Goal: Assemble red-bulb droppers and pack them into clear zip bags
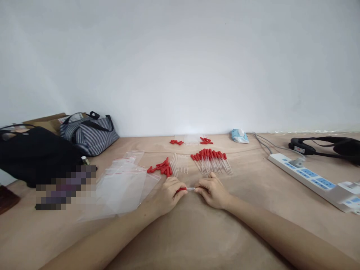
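Red bulb [181, 189] and clear tube [191, 189], end to end, roughly level, just below centre frame, above the tabletop [180, 240]. Left hand [170, 191] pinches the bulb, thumb and fingers closed; right hand [213, 191] has a narrow pinch on the tube's other end. Can't tell how deep the tube sits in the bulb.

Risks: off-axis push could bend the soft-looking bulb or slip the tube past its mouth. Squeezing too hard near the joint could crack the tube if it's glass; material unclear. Loose right pinch could let it roll or drop.

Just above the hands: loose red bulbs [165, 167] in a pile left of centre, bare tubes [180, 165] beside them, bulb-topped tubes [211, 159] fanned to the right. A forearm or knuckle swinging up could scatter these. Smaller far group [176, 142] at centre, near the wall.

Clear zip bags [120, 191] overlap at lower left, near the left hand; could snag or slide under the arm. Striped bag [97, 135] mid-left, blue-white packet [239, 136] right of centre, power strip [305, 176] and dark headset [323, 148] at right.
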Demonstrator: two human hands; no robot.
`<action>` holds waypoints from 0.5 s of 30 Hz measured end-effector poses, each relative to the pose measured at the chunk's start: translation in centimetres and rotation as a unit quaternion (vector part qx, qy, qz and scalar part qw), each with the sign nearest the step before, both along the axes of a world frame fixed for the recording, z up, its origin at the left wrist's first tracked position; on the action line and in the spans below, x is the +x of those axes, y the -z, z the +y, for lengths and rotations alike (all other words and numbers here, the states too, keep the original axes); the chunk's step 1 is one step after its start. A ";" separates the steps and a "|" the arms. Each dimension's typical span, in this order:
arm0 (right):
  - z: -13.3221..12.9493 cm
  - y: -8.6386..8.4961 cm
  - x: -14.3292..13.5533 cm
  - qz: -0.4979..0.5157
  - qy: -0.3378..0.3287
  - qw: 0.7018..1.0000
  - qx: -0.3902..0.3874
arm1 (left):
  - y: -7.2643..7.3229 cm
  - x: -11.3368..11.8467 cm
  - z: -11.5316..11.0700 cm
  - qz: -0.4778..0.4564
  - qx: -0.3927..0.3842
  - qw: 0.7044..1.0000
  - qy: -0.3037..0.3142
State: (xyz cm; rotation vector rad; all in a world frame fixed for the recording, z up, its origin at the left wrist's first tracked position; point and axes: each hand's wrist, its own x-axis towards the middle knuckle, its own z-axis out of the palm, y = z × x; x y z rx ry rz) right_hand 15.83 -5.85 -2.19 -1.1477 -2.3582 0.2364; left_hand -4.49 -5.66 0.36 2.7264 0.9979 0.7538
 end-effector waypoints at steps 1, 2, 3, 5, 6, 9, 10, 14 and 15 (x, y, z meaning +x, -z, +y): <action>0.0 0.0 -0.1 0.003 -0.002 1.000 -0.001 | -0.1 0.0 0.0 -0.001 0.001 1.000 0.001; -0.1 0.0 -0.1 0.005 -0.001 1.000 -0.002 | -0.1 0.1 -0.1 -0.001 0.002 1.000 0.001; -0.1 0.0 -0.2 0.007 0.001 1.000 -0.002 | 0.0 0.1 -0.1 -0.001 0.004 1.000 0.000; -0.3 0.0 -0.5 0.011 0.003 1.000 -0.003 | 0.1 0.1 0.0 -0.005 0.006 1.000 0.002; -0.3 0.0 -0.6 0.011 0.003 1.000 -0.003 | 0.3 0.1 0.1 -0.005 0.006 1.000 0.004; -0.4 -0.2 -0.9 0.006 0.004 1.000 -0.007 | 0.6 -0.1 0.3 -0.001 0.004 1.000 0.012; -0.4 -0.2 -1.0 0.004 0.004 1.000 -0.009 | 0.7 -0.1 0.3 0.002 0.002 1.000 0.014; -0.5 -0.1 -1.1 0.009 0.001 1.000 -0.016 | 0.8 -0.1 0.3 0.004 -0.009 1.000 0.025; -0.5 -0.1 -1.1 0.011 0.001 1.000 -0.019 | 0.8 -0.1 0.4 0.004 -0.010 1.000 0.030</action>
